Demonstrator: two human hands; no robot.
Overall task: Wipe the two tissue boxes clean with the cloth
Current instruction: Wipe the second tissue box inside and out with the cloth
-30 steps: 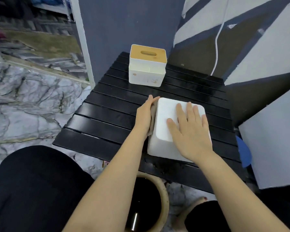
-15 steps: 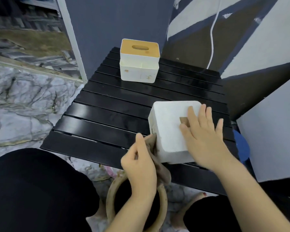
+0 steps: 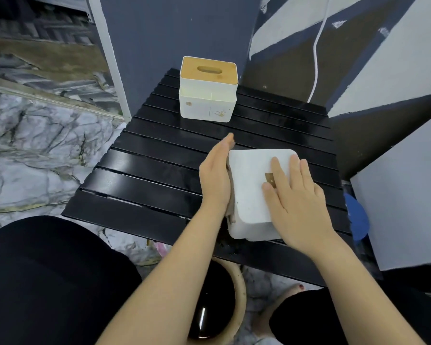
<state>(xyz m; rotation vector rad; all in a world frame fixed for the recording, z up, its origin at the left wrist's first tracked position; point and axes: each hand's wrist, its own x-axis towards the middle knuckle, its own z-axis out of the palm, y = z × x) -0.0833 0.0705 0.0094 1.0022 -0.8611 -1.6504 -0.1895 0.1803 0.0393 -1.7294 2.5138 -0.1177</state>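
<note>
A white tissue box (image 3: 250, 185) lies upside down on the near right part of the black slatted table (image 3: 154, 175). My right hand (image 3: 294, 195) rests flat on its upturned base with straight fingers. My left hand (image 3: 215, 178) presses a brownish cloth (image 3: 230, 195) flat against the box's left side; only a thin strip of cloth shows between palm and box. A second white tissue box (image 3: 207, 90) with a wooden slotted lid stands upright at the table's far edge, untouched.
A beige basin (image 3: 237, 307) with dark contents sits on the floor under the table's near edge, between my legs. A white cable (image 3: 315, 61) hangs down the wall behind. A blue object (image 3: 356, 217) lies right of the table. Marble floor extends to the left.
My left hand has brought the cloth up from near the basin and returned it to the box's left side, sliding forward. My right hand stays on the box.
</note>
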